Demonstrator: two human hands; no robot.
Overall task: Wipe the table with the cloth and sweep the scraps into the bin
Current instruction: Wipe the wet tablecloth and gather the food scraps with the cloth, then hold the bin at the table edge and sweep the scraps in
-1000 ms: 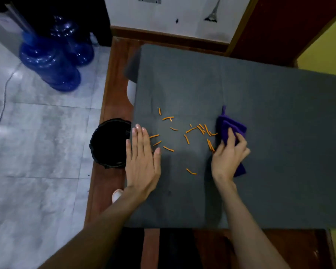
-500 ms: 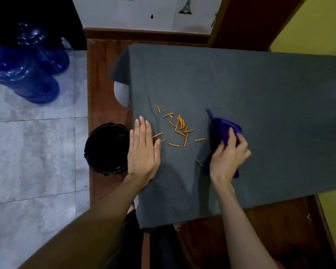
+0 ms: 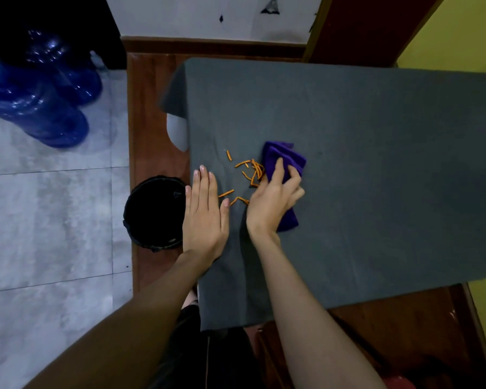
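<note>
Here the right hand (image 3: pixel 272 197) presses down on a folded purple cloth (image 3: pixel 284 164), fingers curled over its top and gripping it, so that the cloth's left edge meets a cluster of orange scraps (image 3: pixel 250 172) lying on the grey-covered surface (image 3: pixel 376 164). The cloth is held bunched and flat against the cover, which looks like the sensible way to make a broad pushing edge that thin sticks cannot slip under. The left hand (image 3: pixel 205 209) lies open and flat, palm down, fingers together, right at the left edge of the surface, with a few loose scraps just beside its thumb. My guess is that it serves two ends: pinning the grey cover so it does not ruck up under the push, and standing as a guide near the drop-off. The black bin (image 3: pixel 152 214) sits on the floor directly beside and below that edge, its mouth open upward and touching the line of the left hand in this view, placed to catch whatever goes over. The scraps are gathered between the two hands, none visibly in the bin, whose inside is too dark to read. The sweep seems well along but unfinished; the left hand would likely need to clear the path first.
</note>
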